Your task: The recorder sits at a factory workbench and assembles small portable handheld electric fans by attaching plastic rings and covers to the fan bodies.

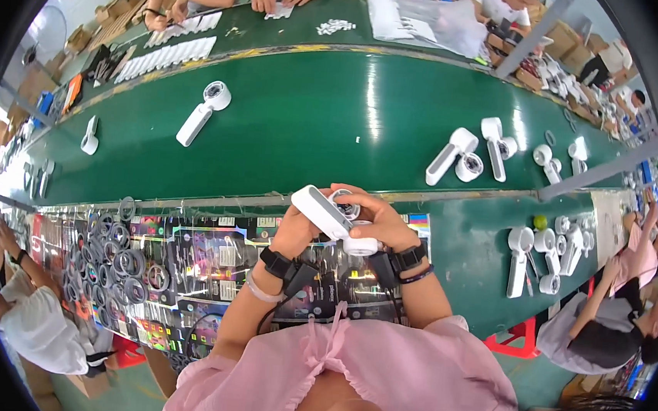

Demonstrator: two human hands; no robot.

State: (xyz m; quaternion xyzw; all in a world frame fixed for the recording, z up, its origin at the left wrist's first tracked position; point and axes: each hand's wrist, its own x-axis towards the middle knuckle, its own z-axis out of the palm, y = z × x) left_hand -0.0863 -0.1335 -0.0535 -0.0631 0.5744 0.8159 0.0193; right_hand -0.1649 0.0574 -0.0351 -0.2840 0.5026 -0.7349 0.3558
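Note:
A white handheld fan (319, 209) is held up in front of me, above the near edge of the bench. My left hand (293, 234) is closed round its handle from the left. My right hand (383, 222) grips the round head end, its fingers curled over the top and its thumb against the side. Part of the fan is hidden behind the fingers. Below and to the left of my hands lies a pile of grey rings (101, 253) on a shiny printed covering (209, 256).
Beyond the bench runs a green conveyor belt (289, 117), carrying a white fan (204, 113) at left and several at right. More fans (519, 261) lie on the bench to my right. Co-workers sit across the belt and at both sides. A metal post (534, 36) rises at the far right.

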